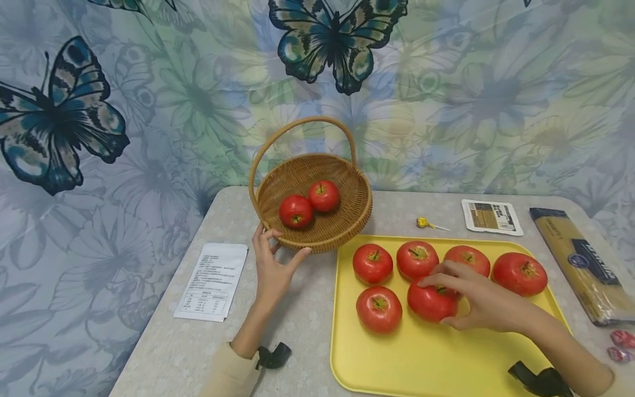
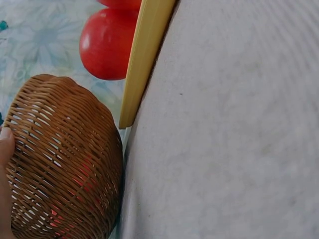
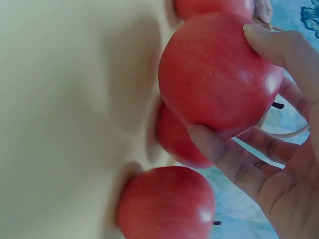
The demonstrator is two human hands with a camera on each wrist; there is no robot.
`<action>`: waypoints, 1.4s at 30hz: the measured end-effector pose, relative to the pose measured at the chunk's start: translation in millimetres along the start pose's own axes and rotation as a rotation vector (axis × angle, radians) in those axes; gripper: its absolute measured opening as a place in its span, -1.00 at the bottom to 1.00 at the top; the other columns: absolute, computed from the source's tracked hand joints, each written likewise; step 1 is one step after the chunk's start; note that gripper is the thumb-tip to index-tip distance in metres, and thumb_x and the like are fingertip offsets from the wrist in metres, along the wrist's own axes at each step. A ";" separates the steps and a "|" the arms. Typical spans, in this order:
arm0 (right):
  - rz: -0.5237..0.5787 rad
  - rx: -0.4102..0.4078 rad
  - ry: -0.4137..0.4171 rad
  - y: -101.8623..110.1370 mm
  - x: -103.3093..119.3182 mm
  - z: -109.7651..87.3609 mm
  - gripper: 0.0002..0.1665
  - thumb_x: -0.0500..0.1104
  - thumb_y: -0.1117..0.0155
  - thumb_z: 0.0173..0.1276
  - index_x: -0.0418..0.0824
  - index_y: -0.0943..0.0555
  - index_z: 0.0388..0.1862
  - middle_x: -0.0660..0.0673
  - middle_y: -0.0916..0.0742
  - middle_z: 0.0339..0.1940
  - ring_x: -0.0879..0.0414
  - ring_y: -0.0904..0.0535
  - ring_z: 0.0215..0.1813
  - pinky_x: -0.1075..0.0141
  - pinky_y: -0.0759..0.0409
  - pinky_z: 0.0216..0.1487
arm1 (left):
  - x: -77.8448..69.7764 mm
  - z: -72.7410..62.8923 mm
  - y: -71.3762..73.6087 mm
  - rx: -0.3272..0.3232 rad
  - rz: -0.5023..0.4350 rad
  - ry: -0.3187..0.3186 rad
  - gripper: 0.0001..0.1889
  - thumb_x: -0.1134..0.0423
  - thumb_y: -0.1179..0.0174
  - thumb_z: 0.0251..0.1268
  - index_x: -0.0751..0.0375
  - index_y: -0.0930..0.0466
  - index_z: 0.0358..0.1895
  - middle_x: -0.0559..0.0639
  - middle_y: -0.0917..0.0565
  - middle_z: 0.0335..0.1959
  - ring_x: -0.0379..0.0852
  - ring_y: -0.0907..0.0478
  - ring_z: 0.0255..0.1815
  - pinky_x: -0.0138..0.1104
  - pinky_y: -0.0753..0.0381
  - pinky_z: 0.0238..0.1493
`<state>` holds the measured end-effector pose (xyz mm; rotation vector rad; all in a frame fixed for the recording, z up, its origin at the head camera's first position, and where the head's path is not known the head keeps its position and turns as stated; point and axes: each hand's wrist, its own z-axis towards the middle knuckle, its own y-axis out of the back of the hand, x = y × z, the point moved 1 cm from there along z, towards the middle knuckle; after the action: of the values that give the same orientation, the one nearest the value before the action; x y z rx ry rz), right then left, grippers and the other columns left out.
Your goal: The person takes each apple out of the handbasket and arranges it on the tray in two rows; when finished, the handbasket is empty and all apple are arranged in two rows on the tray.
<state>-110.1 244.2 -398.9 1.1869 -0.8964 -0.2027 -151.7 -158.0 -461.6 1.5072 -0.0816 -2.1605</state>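
Note:
My left hand point(image 1: 274, 274) holds the near rim of a brown wicker basket point(image 1: 342, 231) with a tall arched handle. The basket tilts toward me, and two red apples lie inside it. In the left wrist view, the thumb point(image 2: 6, 145) rests against the woven side of the basket. Over a yellow tray point(image 1: 392, 361), my right hand point(image 1: 478, 300) grips a red apple point(image 1: 428, 304) between thumb and fingers. The right wrist view shows that apple point(image 3: 214, 74) apart from its shadow, slightly off the tray. Several other red apples point(image 1: 379, 310) sit around it.
A white printed packet point(image 1: 212, 282) lies at the left of the table. Behind the tray are a yellow-wrapped lollipop point(image 1: 423, 222) and a small white-and-brown packet point(image 1: 492, 216). On the right lie a long brown package point(image 1: 580, 264) and red-wrapped candies point(image 1: 622, 339).

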 end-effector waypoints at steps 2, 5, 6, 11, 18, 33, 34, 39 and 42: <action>-0.009 0.003 0.017 -5.7 -0.4 -0.8 -0.19 -0.05 -0.63 -0.03 0.26 -0.48 0.22 0.14 -0.51 0.05 0.29 -0.37 0.00 0.38 -0.62 -0.20 | 0.1 -0.2 0.5 0.001 0.001 -0.001 -0.34 0.07 -0.53 -0.01 0.15 -0.28 0.04 0.19 0.01 0.53 0.03 0.02 0.56 0.06 -0.50 0.21; -0.050 -0.010 0.037 -12.3 0.1 -0.8 -0.17 -0.07 -0.64 -0.08 0.27 -0.49 0.21 0.14 -0.50 0.02 0.28 -0.36 0.00 0.36 -0.61 -0.17 | -0.1 -0.6 1.0 0.004 -0.001 -0.005 -0.34 0.07 -0.53 0.00 0.17 -0.27 0.04 0.19 0.02 0.53 0.05 0.01 0.56 0.08 -0.49 0.21; -0.066 -0.016 0.043 -14.0 0.6 -0.5 -0.16 -0.07 -0.64 -0.10 0.27 -0.49 0.21 0.14 -0.49 0.01 0.28 -0.36 -0.01 0.35 -0.60 -0.17 | -0.3 -0.6 1.0 0.004 0.000 -0.007 -0.34 0.07 -0.53 -0.01 0.17 -0.27 0.04 0.20 0.02 0.53 0.05 0.01 0.56 0.08 -0.50 0.21; -0.140 -0.044 0.073 -19.2 5.0 2.5 -0.12 -0.04 -0.66 -0.16 0.27 -0.50 0.20 0.15 -0.45 -0.03 0.29 -0.28 -0.05 0.38 -0.52 -0.21 | -0.4 0.0 0.3 0.006 -0.002 -0.014 -0.34 0.07 -0.53 -0.01 0.15 -0.27 0.04 0.18 0.02 0.54 0.01 0.02 0.56 0.05 -0.50 0.21; -0.189 -0.053 0.070 -20.4 10.3 1.1 -0.08 -0.02 -0.67 -0.19 0.24 -0.49 0.24 0.08 -0.46 0.01 0.25 -0.31 -0.03 0.40 -0.55 -0.25 | 0.3 0.5 -1.0 0.008 -0.015 -0.020 -0.33 0.08 -0.53 -0.01 0.14 -0.26 0.04 0.20 0.03 0.53 0.00 0.01 0.55 0.04 -0.49 0.21; -0.126 -0.114 0.076 21.4 13.6 40.1 -0.22 0.00 -0.61 0.01 0.09 -0.50 0.24 -0.12 -0.52 0.22 -0.02 -0.49 0.18 0.08 -0.68 -0.06 | 3.2 -1.1 1.3 0.004 -0.008 -0.011 -0.33 0.04 -0.52 -0.01 0.16 -0.27 0.05 0.21 0.03 0.53 0.02 0.01 0.55 0.03 -0.49 0.22; -0.120 -0.117 0.090 23.5 13.7 45.3 -0.22 -0.02 -0.62 0.01 0.08 -0.50 0.24 -0.13 -0.52 0.22 -0.02 -0.49 0.18 0.09 -0.68 -0.05 | 3.7 -1.0 1.3 0.005 -0.008 -0.011 -0.33 0.04 -0.52 0.00 0.14 -0.27 0.04 0.21 0.03 0.53 0.02 0.01 0.55 0.03 -0.49 0.22; -0.053 -0.100 0.100 33.3 12.2 75.2 -0.25 0.00 -0.55 0.11 0.14 -0.46 0.30 -0.11 -0.46 0.29 -0.02 -0.44 0.26 0.01 -0.62 0.07 | 4.8 -0.4 1.2 0.007 -0.016 -0.020 -0.34 0.04 -0.52 0.00 0.13 -0.27 0.04 0.23 0.03 0.53 0.02 0.03 0.56 0.03 -0.49 0.22; -0.010 -0.076 0.094 37.6 9.5 96.6 -0.27 0.05 -0.51 0.16 0.14 -0.45 0.31 -0.10 -0.42 0.34 -0.03 -0.43 0.29 0.00 -0.59 0.11 | 4.4 -0.3 0.8 0.012 -0.026 -0.021 -0.35 0.05 -0.52 0.00 0.12 -0.27 0.04 0.23 0.04 0.53 0.03 0.06 0.57 0.02 -0.49 0.23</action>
<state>-182.5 184.8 -353.3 1.1215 -0.7944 -0.1857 -152.3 -160.5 -465.3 1.5008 -0.0827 -2.2001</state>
